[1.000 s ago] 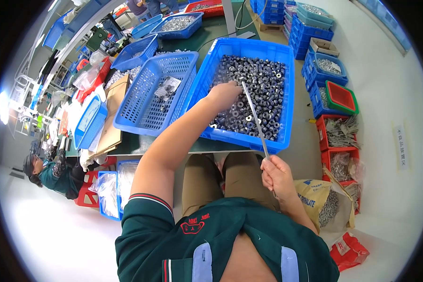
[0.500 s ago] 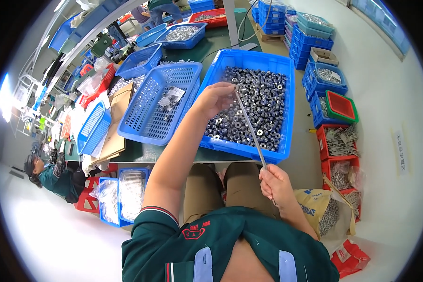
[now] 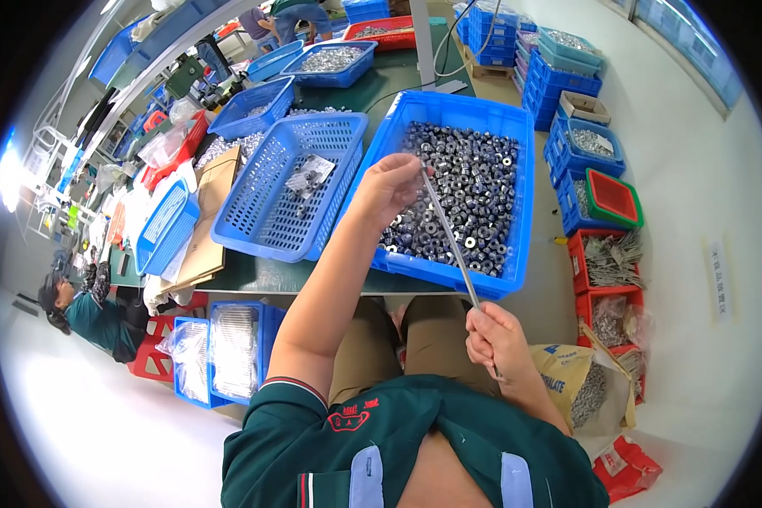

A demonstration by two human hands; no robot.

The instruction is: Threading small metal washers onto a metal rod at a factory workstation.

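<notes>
Right hand point(image 3: 495, 337) grips the lower end of a thin metal rod point(image 3: 449, 239) — left hand point(image 3: 389, 188) pinches its upper tip above the blue crate point(image 3: 521, 216) of metal rings point(image 3: 461, 199).

empty blue mesh basket point(image 3: 288, 190), red tray point(image 3: 611, 196), printed sack point(image 3: 580, 385)

Left hand point(image 3: 388, 188) up off the metal rings point(image 3: 470, 199), now pinched at the thin rod's point(image 3: 450, 241) upper tip.
</notes>
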